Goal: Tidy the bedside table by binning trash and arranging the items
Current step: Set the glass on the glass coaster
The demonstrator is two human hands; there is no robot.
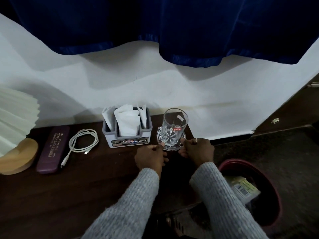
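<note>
A clear drinking glass (pixel 174 125) with a red label stands upright on a round glass coaster (pixel 170 147) at the right end of the dark wooden bedside table (pixel 72 192). My left hand (pixel 150 156) pinches the coaster's left rim. My right hand (pixel 198 150) pinches its right rim. Left of the glass sits a grey tissue holder (pixel 128 135) with white napkins. Further left lie a coiled white cable (pixel 81 144) and a purple spectacle case (pixel 53 150).
A lamp with a wooden base (pixel 19 157) and a pleated white shade (pixel 15 116) stands at the table's left end. A maroon bin (pixel 274 192) holding packets of trash sits on the floor to the right. A white wall and a blue curtain (pixel 172 28) lie behind.
</note>
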